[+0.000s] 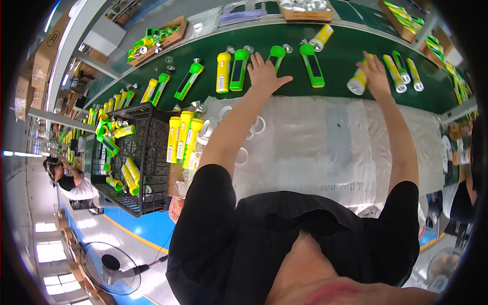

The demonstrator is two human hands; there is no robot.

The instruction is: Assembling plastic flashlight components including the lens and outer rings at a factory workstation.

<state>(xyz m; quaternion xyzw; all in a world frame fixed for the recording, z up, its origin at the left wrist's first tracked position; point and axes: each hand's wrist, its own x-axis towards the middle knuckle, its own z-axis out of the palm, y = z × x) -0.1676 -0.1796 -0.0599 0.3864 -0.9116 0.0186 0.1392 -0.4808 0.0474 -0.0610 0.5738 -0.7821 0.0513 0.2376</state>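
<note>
A wrinkled, translucent plastic sheet covers the near worktop, its surface creased and milky. Just past its far edge runs a smooth, dark green belt. The left hand is over that belt, beyond the sheet's left half, its fingers splayed and clasping nothing, with a green flashlight partly hidden behind it. The right hand is beyond the sheet's right half, its fingers laid over the far end of a yellow flashlight; whether they grip it I cannot tell. This flashlight is a glossy cylinder flaring to a round, whitish face angled toward the sheet. The green flashlight is flatter, with a dark panel.

Thin white rings lie piled and scattered on the sheet's left part, beside yellow tubes at its left edge.

Left of the sheet, a black crate of latticed hard plastic holds yellow and green flashlights, lying at odd angles. Past the sheet's far left corner, across the belt, a cardboard box contains green and yellow pieces. Straight beyond the sheet, across the belt, a shallow cardboard tray is heaped with shiny, silvery-white round parts.
</note>
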